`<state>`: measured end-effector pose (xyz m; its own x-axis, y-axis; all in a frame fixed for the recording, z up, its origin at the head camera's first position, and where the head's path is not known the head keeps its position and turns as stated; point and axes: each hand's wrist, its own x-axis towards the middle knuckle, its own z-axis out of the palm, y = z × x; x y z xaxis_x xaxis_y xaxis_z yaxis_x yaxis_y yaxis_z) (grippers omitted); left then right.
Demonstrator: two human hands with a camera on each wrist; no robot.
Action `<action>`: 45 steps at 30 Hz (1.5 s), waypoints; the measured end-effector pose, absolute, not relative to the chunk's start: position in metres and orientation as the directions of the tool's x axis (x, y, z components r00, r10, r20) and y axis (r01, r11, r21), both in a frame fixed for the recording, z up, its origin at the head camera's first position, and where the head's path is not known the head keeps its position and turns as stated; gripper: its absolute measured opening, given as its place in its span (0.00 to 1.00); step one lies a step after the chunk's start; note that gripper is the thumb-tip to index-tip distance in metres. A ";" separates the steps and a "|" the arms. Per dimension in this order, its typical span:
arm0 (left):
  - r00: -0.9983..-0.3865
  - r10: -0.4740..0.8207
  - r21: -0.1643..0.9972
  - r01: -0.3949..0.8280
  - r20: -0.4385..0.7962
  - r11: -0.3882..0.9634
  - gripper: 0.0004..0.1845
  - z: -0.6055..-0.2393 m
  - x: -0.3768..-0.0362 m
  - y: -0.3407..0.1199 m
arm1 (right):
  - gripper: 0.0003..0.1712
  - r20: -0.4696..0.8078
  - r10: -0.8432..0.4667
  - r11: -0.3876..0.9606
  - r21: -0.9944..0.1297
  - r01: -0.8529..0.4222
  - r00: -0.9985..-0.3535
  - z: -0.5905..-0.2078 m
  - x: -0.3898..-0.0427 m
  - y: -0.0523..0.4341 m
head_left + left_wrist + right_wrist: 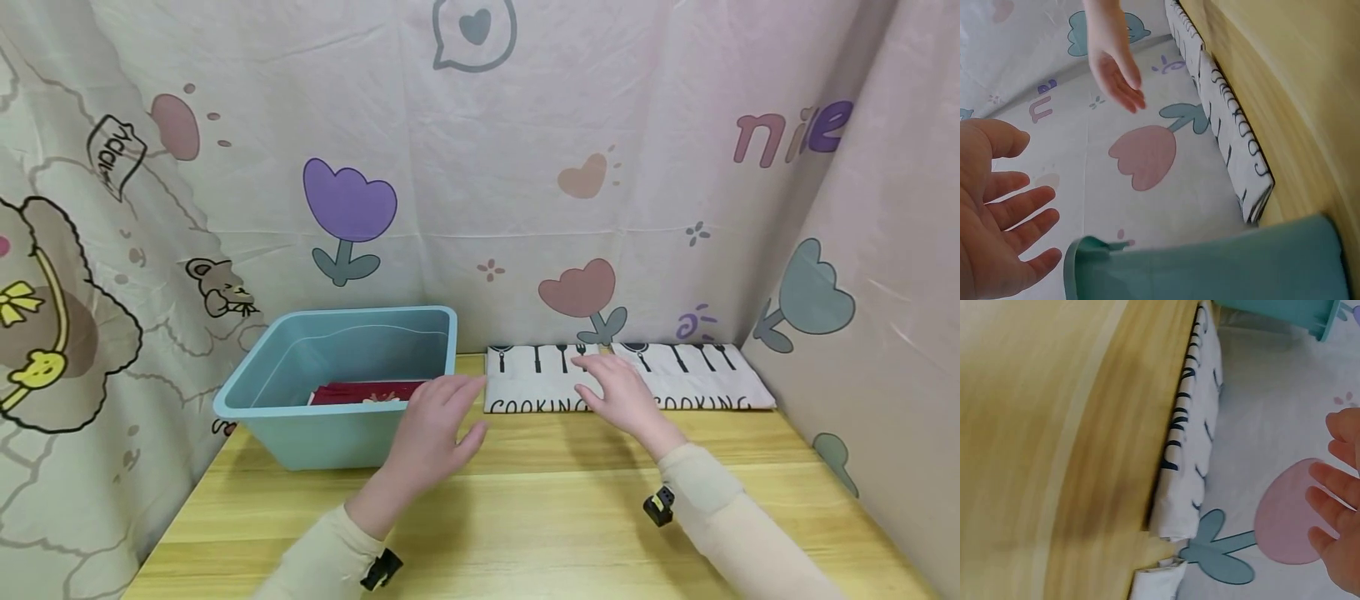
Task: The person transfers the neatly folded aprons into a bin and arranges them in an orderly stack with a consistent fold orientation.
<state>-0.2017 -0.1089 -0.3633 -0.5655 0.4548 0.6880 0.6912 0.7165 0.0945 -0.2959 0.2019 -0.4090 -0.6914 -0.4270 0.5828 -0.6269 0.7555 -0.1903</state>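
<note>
My left hand (435,432) is held over the table by the front right corner of a teal plastic bin (330,437), its fingers relaxed and nothing in them. Inside the bin lies something dark red and flat (360,392), partly hidden by the rim. My right hand (621,395), empty too, hovers with loosely spread fingers in front of two folded white cloths. The left cloth (517,379) and right cloth (708,379) lie side by side, both printed with black utensils and "COOKING". In the left wrist view, the left hand (997,219) shows its fingers apart above the bin's rim.
Behind the cloths and bin hangs a pale curtain (465,200) with flower and heart prints, continuing along both sides. A light wooden table (540,517) stretches under everything. Black wrist cameras (382,570) sit on both sleeves.
</note>
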 end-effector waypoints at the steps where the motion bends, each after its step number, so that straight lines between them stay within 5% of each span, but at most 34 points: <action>1: -0.563 0.454 0.098 0.695 0.691 0.712 0.30 -0.365 -0.202 -0.107 | 0.26 0.567 -0.420 0.763 -0.202 -0.614 -0.708 -0.411 -0.298 0.202; 8: -0.551 0.452 0.122 0.718 0.702 0.685 0.28 -0.375 -0.202 -0.092 | 0.27 0.432 -0.358 0.818 -0.282 -0.502 -0.828 -0.433 -0.314 0.201; 12: -0.559 0.450 0.143 0.723 0.696 0.676 0.27 -0.383 -0.202 -0.084 | 0.25 0.408 -0.347 0.828 -0.290 -0.480 -0.844 -0.444 -0.321 0.199; 22: -0.669 0.421 0.210 0.652 0.613 0.729 0.27 -0.409 -0.210 -0.073 | 0.20 0.315 -0.299 0.876 -0.285 -0.390 -0.901 -0.462 -0.331 0.192; 45: -0.883 0.275 0.472 0.441 0.380 0.764 0.26 -0.438 -0.239 -0.060 | 0.11 0.229 -0.351 0.883 -0.243 -0.402 -0.908 -0.475 -0.333 0.199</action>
